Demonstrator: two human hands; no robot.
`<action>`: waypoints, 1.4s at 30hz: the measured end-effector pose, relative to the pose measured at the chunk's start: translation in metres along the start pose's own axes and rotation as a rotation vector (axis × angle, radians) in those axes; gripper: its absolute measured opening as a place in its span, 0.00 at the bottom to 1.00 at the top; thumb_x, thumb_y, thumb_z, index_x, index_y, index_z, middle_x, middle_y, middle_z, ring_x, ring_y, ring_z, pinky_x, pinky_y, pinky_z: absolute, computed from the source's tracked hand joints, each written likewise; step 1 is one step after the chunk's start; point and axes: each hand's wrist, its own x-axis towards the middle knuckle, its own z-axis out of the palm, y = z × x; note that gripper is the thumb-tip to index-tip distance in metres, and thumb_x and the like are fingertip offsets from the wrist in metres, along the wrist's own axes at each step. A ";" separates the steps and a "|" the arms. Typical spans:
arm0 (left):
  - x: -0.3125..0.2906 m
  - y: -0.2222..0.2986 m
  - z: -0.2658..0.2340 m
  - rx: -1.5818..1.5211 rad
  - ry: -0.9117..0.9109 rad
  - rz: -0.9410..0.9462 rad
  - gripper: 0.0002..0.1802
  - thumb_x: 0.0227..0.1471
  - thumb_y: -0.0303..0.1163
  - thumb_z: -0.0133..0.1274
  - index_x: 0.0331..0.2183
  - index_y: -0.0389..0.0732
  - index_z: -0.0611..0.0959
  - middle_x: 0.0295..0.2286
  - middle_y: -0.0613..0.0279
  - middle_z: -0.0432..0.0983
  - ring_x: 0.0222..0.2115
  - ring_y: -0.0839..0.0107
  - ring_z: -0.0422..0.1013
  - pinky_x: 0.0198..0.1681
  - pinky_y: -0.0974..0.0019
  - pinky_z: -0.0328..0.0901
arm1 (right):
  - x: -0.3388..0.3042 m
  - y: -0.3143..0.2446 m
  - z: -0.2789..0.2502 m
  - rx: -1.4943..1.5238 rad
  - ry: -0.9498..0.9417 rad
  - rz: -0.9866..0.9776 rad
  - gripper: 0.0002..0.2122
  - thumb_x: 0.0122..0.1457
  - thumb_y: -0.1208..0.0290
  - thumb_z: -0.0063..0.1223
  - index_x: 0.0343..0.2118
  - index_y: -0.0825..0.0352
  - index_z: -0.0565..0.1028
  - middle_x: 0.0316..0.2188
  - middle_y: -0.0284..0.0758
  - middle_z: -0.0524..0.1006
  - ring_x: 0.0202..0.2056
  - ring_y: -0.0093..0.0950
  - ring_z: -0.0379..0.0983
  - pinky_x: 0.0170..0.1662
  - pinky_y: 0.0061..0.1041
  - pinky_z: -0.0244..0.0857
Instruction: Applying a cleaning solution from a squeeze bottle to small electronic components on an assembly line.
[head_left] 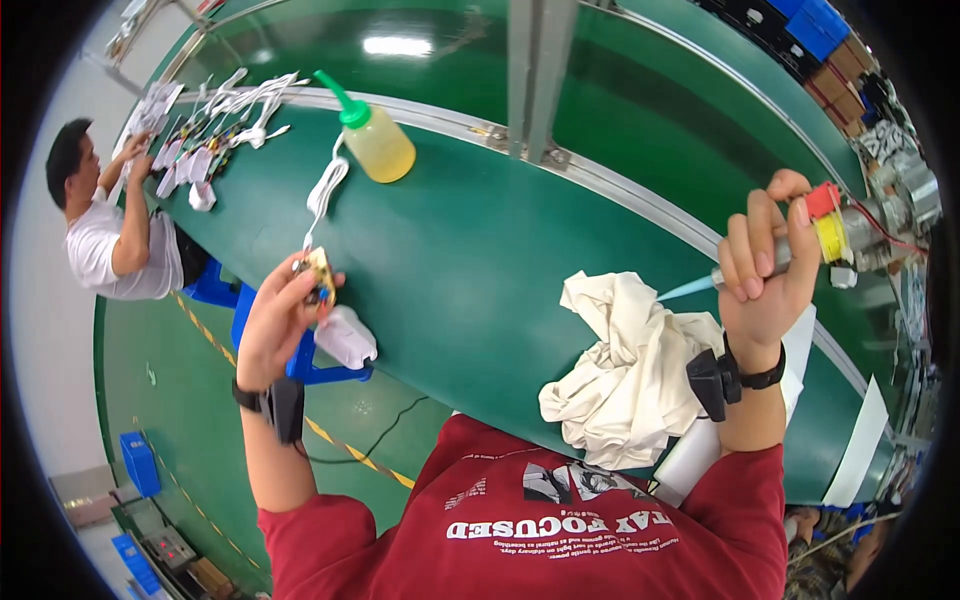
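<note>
Left hand (272, 325) has a small circuit board (319, 278), fingers clamped on it, up over the near left edge of the bench (460, 250). White cable (325, 190) runs from the board to the far side, bundled near the squeeze bottle (381, 147) with green spout. White plastic housing (346, 338) lies just below the board, at the bench's near edge. Right hand (762, 260) is on the right, fingers wrapped round a grey cylindrical tool (872, 238); its pale-blue tapered nozzle (688, 288) points left, tip at the crumpled cream cloth (630, 380). Can't tell if the tip touches the cloth.

Step in hand, as judged: board and nozzle tool held ready, well apart. To do it well: pinch the board by its edges, component side showing, fingers off the parts; leave slack in the cable so it doesn't tug. Steady the left wrist, since the board has no support under it. Guide the tool by its barrel, tip clear of cloth folds, which could snag it or leave lint. Approach slowly and at a slant; a hard poke could bend components. Housing would sit safer farther in from the edge.
</note>
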 end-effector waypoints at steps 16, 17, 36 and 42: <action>0.013 -0.040 0.229 0.264 -0.716 -0.184 0.23 0.50 0.21 0.53 0.48 0.35 0.68 0.37 0.62 0.73 0.34 0.78 0.71 0.32 0.75 0.69 | -0.013 -0.010 -0.002 -0.022 -0.069 0.103 0.09 0.65 0.61 0.36 0.39 0.61 0.61 0.13 0.26 0.57 0.10 0.14 0.48 0.12 0.14 0.44; 0.014 -0.042 0.235 0.238 -0.735 -0.193 0.23 0.50 0.21 0.53 0.49 0.35 0.68 0.37 0.62 0.74 0.34 0.79 0.70 0.32 0.75 0.69 | -0.015 -0.009 -0.001 -0.030 -0.089 0.120 0.09 0.65 0.60 0.36 0.38 0.60 0.60 0.12 0.26 0.57 0.10 0.15 0.48 0.12 0.15 0.44; 0.036 -0.047 0.253 0.199 -0.851 -0.117 0.26 0.47 0.19 0.55 0.49 0.35 0.69 0.39 0.62 0.74 0.40 0.77 0.70 0.40 0.73 0.68 | -0.021 -0.004 0.003 -0.089 0.058 0.132 0.11 0.61 0.61 0.45 0.33 0.58 0.57 0.11 0.28 0.60 0.09 0.14 0.49 0.13 0.16 0.44; 0.035 -0.046 0.254 0.191 -0.843 -0.127 0.26 0.47 0.20 0.56 0.50 0.35 0.69 0.39 0.61 0.74 0.40 0.77 0.70 0.39 0.72 0.68 | -0.021 0.001 -0.004 -0.079 -0.013 0.110 0.11 0.61 0.62 0.46 0.32 0.58 0.56 0.11 0.28 0.60 0.09 0.14 0.49 0.13 0.16 0.44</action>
